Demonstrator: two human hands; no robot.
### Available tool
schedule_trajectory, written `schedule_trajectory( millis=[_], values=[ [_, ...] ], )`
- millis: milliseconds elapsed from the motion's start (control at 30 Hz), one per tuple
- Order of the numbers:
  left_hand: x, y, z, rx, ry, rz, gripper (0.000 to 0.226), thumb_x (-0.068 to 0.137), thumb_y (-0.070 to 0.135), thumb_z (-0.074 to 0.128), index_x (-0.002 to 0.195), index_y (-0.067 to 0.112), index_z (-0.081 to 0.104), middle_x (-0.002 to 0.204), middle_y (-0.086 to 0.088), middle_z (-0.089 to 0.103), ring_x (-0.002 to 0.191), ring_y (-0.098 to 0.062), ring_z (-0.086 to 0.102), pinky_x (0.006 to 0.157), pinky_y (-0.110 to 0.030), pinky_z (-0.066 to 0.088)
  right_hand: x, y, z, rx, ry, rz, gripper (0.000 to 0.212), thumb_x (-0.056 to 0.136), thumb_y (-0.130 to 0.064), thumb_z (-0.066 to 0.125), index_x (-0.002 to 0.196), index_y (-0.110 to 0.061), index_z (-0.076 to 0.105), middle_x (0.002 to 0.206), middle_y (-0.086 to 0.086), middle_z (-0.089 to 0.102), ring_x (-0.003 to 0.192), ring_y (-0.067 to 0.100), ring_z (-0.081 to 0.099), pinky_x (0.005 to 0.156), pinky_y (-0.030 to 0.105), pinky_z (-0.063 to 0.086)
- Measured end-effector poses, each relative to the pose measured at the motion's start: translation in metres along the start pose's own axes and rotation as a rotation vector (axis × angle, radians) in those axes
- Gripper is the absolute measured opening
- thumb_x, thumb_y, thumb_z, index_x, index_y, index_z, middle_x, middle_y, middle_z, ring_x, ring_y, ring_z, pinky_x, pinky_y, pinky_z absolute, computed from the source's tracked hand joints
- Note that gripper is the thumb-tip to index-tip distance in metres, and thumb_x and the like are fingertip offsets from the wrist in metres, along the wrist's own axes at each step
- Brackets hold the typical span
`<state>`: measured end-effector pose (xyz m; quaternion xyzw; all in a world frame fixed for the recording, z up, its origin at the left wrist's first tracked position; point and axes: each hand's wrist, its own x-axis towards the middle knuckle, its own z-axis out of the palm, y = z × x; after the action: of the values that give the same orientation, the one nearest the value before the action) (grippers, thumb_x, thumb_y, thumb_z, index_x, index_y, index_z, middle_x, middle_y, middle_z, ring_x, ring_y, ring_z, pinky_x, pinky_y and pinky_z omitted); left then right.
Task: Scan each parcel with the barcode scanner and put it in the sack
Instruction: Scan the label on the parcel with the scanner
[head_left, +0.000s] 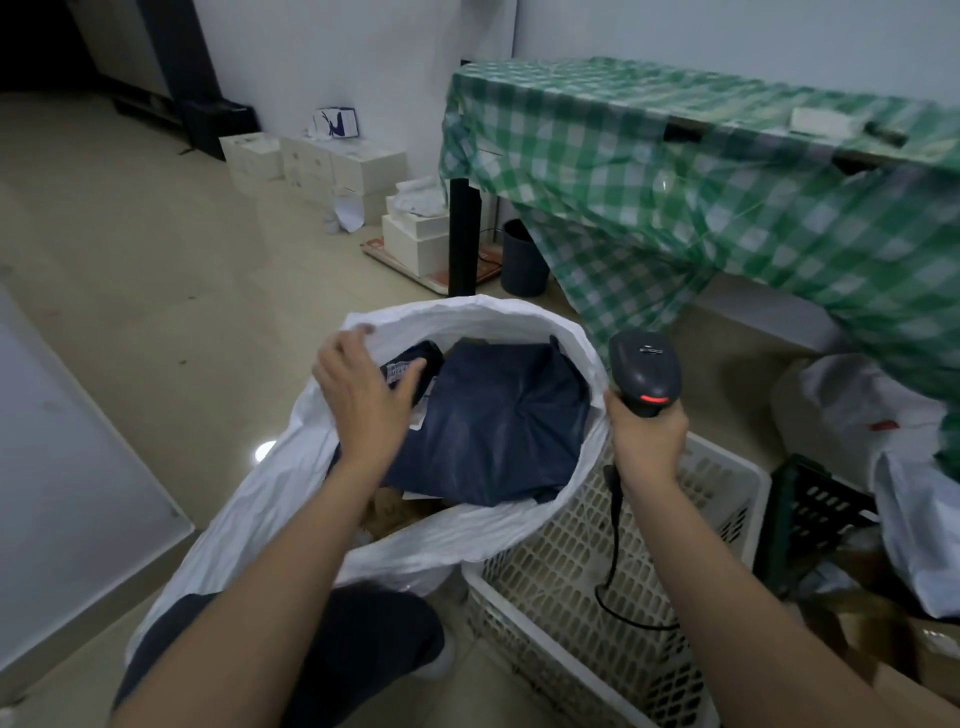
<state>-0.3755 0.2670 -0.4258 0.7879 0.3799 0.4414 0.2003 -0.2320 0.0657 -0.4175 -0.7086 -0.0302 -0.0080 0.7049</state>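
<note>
Here, left hand (363, 395) open over sack (467, 317), right hand (647, 441) gripping barcode scanner (644, 371).

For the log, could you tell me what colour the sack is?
White; the sack shows best in the head view.

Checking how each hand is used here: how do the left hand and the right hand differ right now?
The left hand is spread open over the white sack, holding nothing; the right hand grips the barcode scanner. The left hand lies palm down above the dark parcel; the right hand stands beside the sack, above the white basket. Both are bare.
</note>
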Motion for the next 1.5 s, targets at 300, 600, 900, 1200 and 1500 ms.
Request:
schedule_trajectory(
  millis=[300,600,900,1200,1500],
  values=[
    [0.084,-0.045,-0.006,0.281,-0.465,-0.216,0.057,0.094,0.036,0.058,0.143,0.021,0.034,0.133,-0.016,0.05,0.115,-0.037,0.052,0.088,-0.044,0.044,-0.013,0.003,0.015,-0.229,-0.102,0.058,0.024,0.073,-0.01,0.081,0.09,-0.011,0.062,0.077,0.002,0.063,0.079,0.024,0.063,0.068,0.028,0.042],
    [0.161,0.017,-0.044,-0.401,-0.068,-0.153,0.009,0.099,0.02,0.045,0.093,0.014,0.049,0.079,-0.001,0.055,0.077,-0.025,0.058,0.073,-0.041,0.052,0.027,-0.105,0.077,-0.037,0.011,-0.14,0.034,0.074,-0.004,0.075,0.107,-0.009,0.065,0.092,0.003,0.064,0.086,0.014,0.059,0.068,0.019,0.041],
    [0.173,0.014,-0.058,-0.078,-0.094,-0.057,0.011,0.099,0.022,0.045,0.094,0.014,0.052,0.092,-0.005,0.062,0.081,-0.027,0.058,0.068,-0.037,0.045,0.031,-0.098,0.035,-0.342,-0.042,-0.166,0.038,0.074,-0.008,0.076,0.11,-0.007,0.066,0.104,0.017,0.069,0.096,0.026,0.063,0.074,0.028,0.04],
    [0.114,0.042,-0.06,-0.212,-0.392,-0.083,0.049,0.098,0.015,0.045,0.146,0.019,0.033,0.134,-0.005,0.053,0.118,-0.024,0.053,0.099,-0.039,0.044,0.017,-0.078,-0.027,-0.454,-0.157,-0.052,0.029,0.072,-0.012,0.079,0.097,-0.007,0.066,0.087,0.013,0.067,0.083,0.028,0.062,0.072,0.035,0.046],
    [-0.015,0.132,-0.037,-0.437,-0.532,0.136,0.032,0.099,0.016,0.046,0.131,0.02,0.049,0.117,0.005,0.055,0.102,-0.012,0.056,0.088,-0.031,0.048,-0.045,-0.055,-0.126,-0.13,-0.104,0.098,0.012,0.077,-0.006,0.076,0.08,-0.009,0.065,0.076,0.019,0.068,0.071,0.029,0.064,0.07,0.042,0.051]
  ],
)
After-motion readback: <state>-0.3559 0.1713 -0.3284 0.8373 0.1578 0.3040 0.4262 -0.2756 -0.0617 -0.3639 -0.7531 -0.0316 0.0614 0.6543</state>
